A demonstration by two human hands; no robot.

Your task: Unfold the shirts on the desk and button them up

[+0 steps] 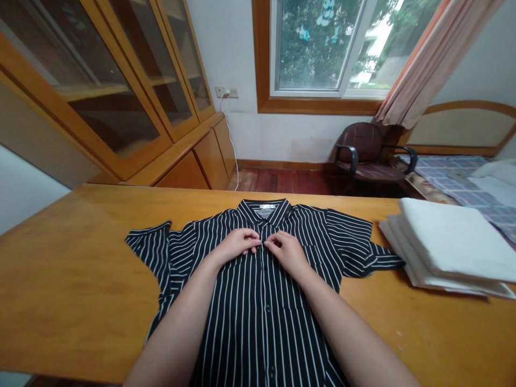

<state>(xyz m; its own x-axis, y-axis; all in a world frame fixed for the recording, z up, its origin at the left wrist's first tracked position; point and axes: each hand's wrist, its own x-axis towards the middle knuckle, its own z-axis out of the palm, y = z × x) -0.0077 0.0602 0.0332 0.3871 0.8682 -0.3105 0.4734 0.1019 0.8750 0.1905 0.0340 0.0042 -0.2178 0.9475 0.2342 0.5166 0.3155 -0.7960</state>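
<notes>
A black shirt with white stripes lies front up on the wooden table, collar at the far side and sleeves spread to both sides. My left hand and my right hand meet at the front placket just below the collar. Both pinch the shirt there, fingertips close together. What exactly lies between the fingertips is too small to make out. Lower on the placket a dark button shows. The left sleeve folds back on itself, and the right one reaches toward a white stack.
A stack of white folded sheets or boards sits at the table's right. Beyond the table are a glass-door cabinet, a brown armchair, a bed and a window. A white cord hangs from a wall socket.
</notes>
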